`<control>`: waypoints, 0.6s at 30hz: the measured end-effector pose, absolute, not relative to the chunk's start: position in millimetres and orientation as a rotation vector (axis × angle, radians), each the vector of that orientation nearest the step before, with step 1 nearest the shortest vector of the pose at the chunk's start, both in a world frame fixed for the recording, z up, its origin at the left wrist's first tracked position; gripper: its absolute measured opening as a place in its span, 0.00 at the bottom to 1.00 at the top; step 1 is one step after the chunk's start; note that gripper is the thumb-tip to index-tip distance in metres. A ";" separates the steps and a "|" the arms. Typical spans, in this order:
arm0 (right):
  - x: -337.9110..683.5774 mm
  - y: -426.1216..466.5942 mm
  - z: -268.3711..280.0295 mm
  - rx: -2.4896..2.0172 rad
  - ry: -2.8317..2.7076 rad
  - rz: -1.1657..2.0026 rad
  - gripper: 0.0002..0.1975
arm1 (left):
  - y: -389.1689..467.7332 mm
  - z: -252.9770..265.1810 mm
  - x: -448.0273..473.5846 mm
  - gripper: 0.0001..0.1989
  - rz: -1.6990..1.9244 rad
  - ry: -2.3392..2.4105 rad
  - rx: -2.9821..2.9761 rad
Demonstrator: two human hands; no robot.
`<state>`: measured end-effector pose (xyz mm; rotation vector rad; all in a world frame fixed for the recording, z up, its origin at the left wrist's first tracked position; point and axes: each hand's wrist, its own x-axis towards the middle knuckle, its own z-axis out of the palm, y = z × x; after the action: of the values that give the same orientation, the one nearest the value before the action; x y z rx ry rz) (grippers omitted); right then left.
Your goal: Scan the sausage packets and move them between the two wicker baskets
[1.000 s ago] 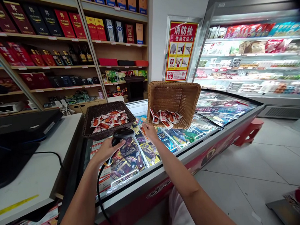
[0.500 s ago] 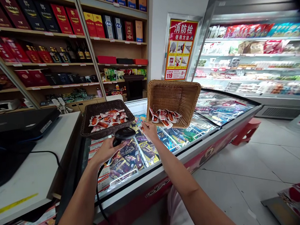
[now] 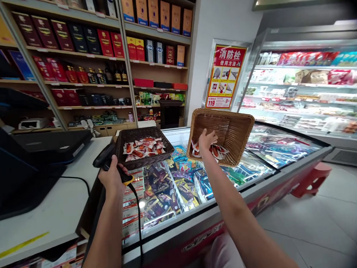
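Note:
My left hand [image 3: 113, 177] is wrapped around the handle of a black barcode scanner [image 3: 104, 156], whose head points up and away to the left. A cable hangs from the handle's lower end. Inside a tan wicker basket [image 3: 239, 128], tipped toward me, my right hand [image 3: 207, 140] hovers over small packaged sausages [image 3: 218, 151]. Its fingers are apart, and I see nothing held in them; the palm side is hidden. A dark brown wicker basket [image 3: 143, 163] beside the scanner holds several more packaged sausages [image 3: 145, 147].
Both baskets rest on a glass-topped chest freezer [image 3: 170, 224] filled with packaged goods. A white counter [image 3: 52, 201] with black checkout equipment [image 3: 58, 146] stands at the left. Bottle-box shelves [image 3: 105, 58] line the back. A red stool [image 3: 313, 180] stands right of the freezer.
The scanner has swung left, away from the freezer's middle, and turned in my left hand. My right hand has moved from the tan basket's near left edge into it. The camera view has shifted.

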<state>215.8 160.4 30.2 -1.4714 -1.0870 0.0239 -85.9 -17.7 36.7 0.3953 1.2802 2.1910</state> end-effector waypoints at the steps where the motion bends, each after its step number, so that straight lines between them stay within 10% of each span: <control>1: 200.5 160.1 33.5 -1.456 -1.072 -0.015 0.24 | -17.9 36.5 -89.7 0.20 2.215 1.264 0.358; 18: 13.6 181.6 22.1 -1.253 -2.484 -0.336 0.16 | -14.6 17.2 -76.5 0.24 2.173 1.249 0.490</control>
<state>13.6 181.6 22.1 -1.2535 -2.4839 -0.3363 -76.5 -14.6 17.2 0.4896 1.2486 2.1729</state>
